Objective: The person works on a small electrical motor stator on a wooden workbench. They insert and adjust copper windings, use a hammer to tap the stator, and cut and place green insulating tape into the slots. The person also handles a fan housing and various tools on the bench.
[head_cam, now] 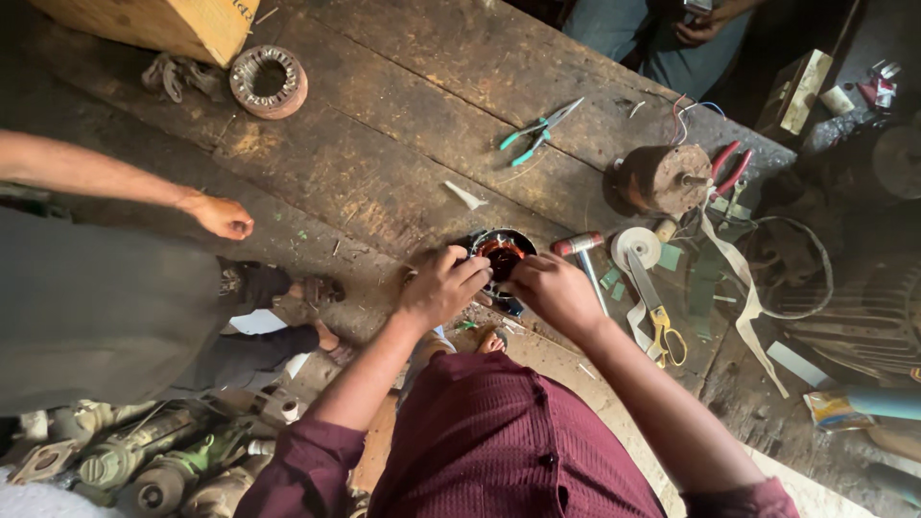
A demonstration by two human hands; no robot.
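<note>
Both hands meet over a small motor stator (pixel 501 255) that sits at the near edge of the worn wooden worktop (pixel 384 144). Left hand (pixel 443 286) curls around the stator's left rim, its fingers bent and pressed to the dark outer ring. Right hand (pixel 554 291) comes in from the other side, fingertips pinched together at the ring's right edge, touching the copper-coloured windings. The stator is round, so it has no long side to speak of; its open bore faces straight up toward the camera, axis upright.

Just right of the hands lie a red-handled tool (pixel 578 244), a white tape roll (pixel 637 247) and yellow-handled scissors (pixel 658 321), their blades pointing away from the person. Farther back rest green-handled pliers (pixel 533 134), a rusty motor body (pixel 664 178) with red-handled pliers (pixel 729 168) beside it, and a larger stator ring (pixel 269 82) near the far left corner. Another person's hand (pixel 219 216) rests loosely closed on the worktop, well apart to the left.
</note>
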